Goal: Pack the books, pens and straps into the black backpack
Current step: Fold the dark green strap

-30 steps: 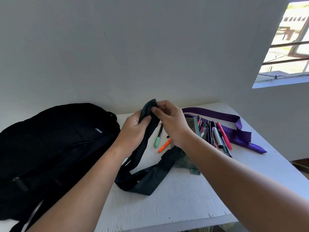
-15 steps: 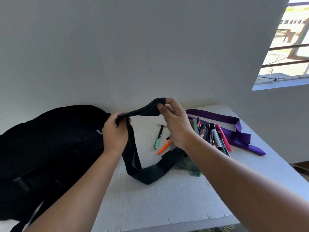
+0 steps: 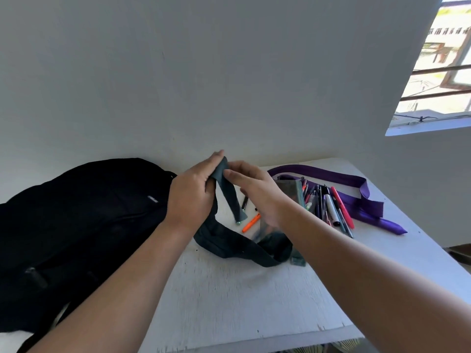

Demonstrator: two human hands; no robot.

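Item: dark strap (image 3: pixel 230 197), folded. We are holding its folded top raised above the surface (image 3: pixel 254 296), between both hands. One short end is hanging down from the fold, its long axis running near-vertical with a slight lean to the right; its tip is ending just above a green-tipped pen (image 3: pixel 242 210) and an orange pen (image 3: pixel 251 223). The rest is trailing down behind our left hand (image 3: pixel 190 197) and looping flat on the surface toward a grey-green pouch (image 3: pixel 290 192).

Left hand: fingers are curling round the fold, gripping it.

Right hand (image 3: pixel 257 189): sitting just right of the fold, thumb tip at the strap's edge, fingers relaxed; we cannot tell whether it is pinching the strap or merely touching it.

Black backpack (image 3: pixel 84 215): lying directly left of the strap, just beside our left hand, which is the nearer hand. No opening is showing; we judge the strap will be travelling leftward once folded.

Outward: bundled pens (image 3: pixel 328 207) and a purple strap (image 3: pixel 356 200) are lying right, well apart from the backpack.
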